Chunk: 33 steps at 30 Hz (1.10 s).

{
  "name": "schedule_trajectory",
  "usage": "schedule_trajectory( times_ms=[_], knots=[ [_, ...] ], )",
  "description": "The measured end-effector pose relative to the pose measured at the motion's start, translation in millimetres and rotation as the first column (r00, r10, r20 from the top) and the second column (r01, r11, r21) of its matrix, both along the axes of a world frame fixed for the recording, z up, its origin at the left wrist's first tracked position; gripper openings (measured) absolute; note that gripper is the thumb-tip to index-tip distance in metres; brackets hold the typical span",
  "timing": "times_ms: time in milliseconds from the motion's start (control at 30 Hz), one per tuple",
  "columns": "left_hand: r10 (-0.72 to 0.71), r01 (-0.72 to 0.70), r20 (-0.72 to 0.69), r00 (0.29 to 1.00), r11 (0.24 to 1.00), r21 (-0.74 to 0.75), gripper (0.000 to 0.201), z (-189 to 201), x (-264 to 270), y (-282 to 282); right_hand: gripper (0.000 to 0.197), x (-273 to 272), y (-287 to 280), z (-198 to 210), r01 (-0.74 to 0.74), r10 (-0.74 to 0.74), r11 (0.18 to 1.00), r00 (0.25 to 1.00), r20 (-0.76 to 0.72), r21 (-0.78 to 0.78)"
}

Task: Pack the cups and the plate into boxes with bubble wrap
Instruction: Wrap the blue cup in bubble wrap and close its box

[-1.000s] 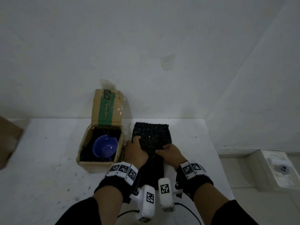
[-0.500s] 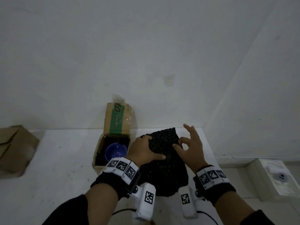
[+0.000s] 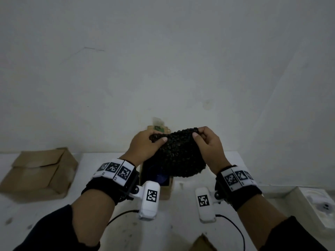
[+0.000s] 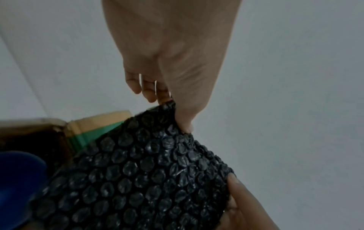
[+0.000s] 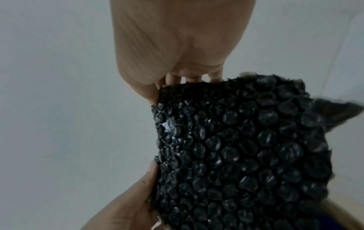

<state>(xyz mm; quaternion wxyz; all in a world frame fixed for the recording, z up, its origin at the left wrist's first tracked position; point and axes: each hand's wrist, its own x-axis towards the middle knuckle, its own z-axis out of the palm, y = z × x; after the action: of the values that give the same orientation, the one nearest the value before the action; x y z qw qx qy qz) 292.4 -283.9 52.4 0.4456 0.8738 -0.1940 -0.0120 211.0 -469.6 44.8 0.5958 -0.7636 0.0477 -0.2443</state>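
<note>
A sheet of black bubble wrap point(image 3: 178, 156) hangs in the air above the open cardboard box point(image 3: 165, 192). My left hand point(image 3: 145, 144) pinches its upper left corner and my right hand point(image 3: 206, 142) pinches its upper right corner. Under the sheet, a blue cup point(image 3: 159, 175) sits inside the box, mostly hidden. In the left wrist view the bubble wrap point(image 4: 149, 175) covers the box point(image 4: 98, 124), with the blue cup point(image 4: 17, 179) at lower left. The right wrist view is filled by the bubble wrap point(image 5: 242, 152). No plate shows.
A closed brown cardboard box point(image 3: 39, 172) lies at the left of the white table point(image 3: 36, 216). Another cardboard corner point(image 3: 202, 243) pokes in at the bottom edge. A white wall stands close behind. Off the table's right side sits a white styrofoam piece point(image 3: 317, 203).
Both hands have lifted the bubble wrap off the table and hold it up by its top corners over the box. The camera view tilted upward.
</note>
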Motion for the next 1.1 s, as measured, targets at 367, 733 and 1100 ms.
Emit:
schedule_trajectory(
  times_ms=[367,733,1100],
  knots=[
    [-0.013,-0.115,-0.429,0.903,0.955,-0.272,0.047,-19,24,41,0.053,37,55,-26,-0.032,0.041,0.994,0.995,-0.086,0.108],
    [0.037,-0.128,-0.393,0.919,0.97,-0.208,0.086,-107,42,45,0.063,56,61,-104,0.127,-0.15,0.988,0.936,-0.318,-0.092],
    [0.051,-0.063,-0.084,0.995,0.989,-0.135,0.077,-135,39,42,0.054,51,71,-108,0.316,-0.175,0.592,0.948,0.265,-0.741]
  ],
)
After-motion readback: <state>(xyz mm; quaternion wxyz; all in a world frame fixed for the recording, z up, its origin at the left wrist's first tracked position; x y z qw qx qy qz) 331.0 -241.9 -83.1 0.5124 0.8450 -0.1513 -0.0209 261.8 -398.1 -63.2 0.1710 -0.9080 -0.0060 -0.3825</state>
